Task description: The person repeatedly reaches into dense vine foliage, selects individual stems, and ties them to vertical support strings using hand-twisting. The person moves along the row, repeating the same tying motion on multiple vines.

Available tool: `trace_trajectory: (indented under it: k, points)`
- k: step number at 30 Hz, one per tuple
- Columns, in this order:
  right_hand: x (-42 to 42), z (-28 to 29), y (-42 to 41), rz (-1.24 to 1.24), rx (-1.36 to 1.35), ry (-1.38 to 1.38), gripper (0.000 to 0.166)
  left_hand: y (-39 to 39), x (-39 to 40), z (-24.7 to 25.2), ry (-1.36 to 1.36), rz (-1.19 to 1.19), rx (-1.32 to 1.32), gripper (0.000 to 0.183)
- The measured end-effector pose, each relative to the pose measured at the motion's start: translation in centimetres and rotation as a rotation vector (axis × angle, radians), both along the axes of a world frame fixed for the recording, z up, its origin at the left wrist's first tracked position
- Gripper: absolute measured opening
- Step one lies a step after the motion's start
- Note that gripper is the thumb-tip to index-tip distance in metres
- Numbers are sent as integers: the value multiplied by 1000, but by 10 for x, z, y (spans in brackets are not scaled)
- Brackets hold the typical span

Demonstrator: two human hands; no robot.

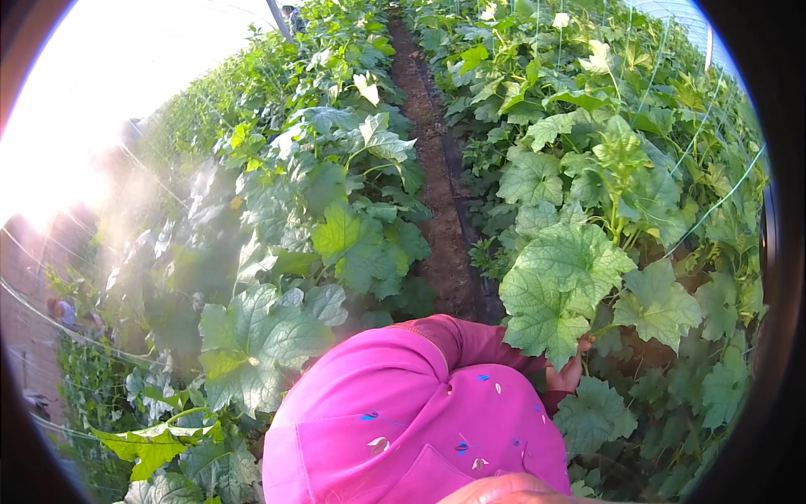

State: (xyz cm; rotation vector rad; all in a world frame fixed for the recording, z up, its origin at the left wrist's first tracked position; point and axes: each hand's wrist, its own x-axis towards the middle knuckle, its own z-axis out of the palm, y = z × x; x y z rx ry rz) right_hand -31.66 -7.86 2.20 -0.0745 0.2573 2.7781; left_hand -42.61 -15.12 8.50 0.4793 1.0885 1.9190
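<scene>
Both my arms reach to the right of my pink smock (403, 403), into the broad-leaved vine plants. My right hand (565, 373), with a dark red cuff below it, is among the stems, partly covered by a large green leaf (560, 277). Whether its fingers grip a stem cannot be told. The left sleeve (485, 345) crosses in front of my body and runs behind that leaf, which hides most or all of my left hand. Another lobed leaf (658, 302) hangs just right of the hands, and a lower leaf (592, 412) lies below them.
A narrow soil path (441, 220) with dark sheeting along its right side runs ahead between dense plant rows. Green support strings (724, 196) cross the right row. More leaves (258, 343) crowd close on the left, under strong glare. A person (295, 20) is far off at the top left.
</scene>
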Motion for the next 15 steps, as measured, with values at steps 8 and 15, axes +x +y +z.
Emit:
trace_trajectory:
  k: [8,15]
  points:
    - [7,35,-13,72,-3,-11,33,-9,10,9,149,64,42,17]
    - [-10,32,-17,97,114,-151,31,-19,5,17,249,122,60,17]
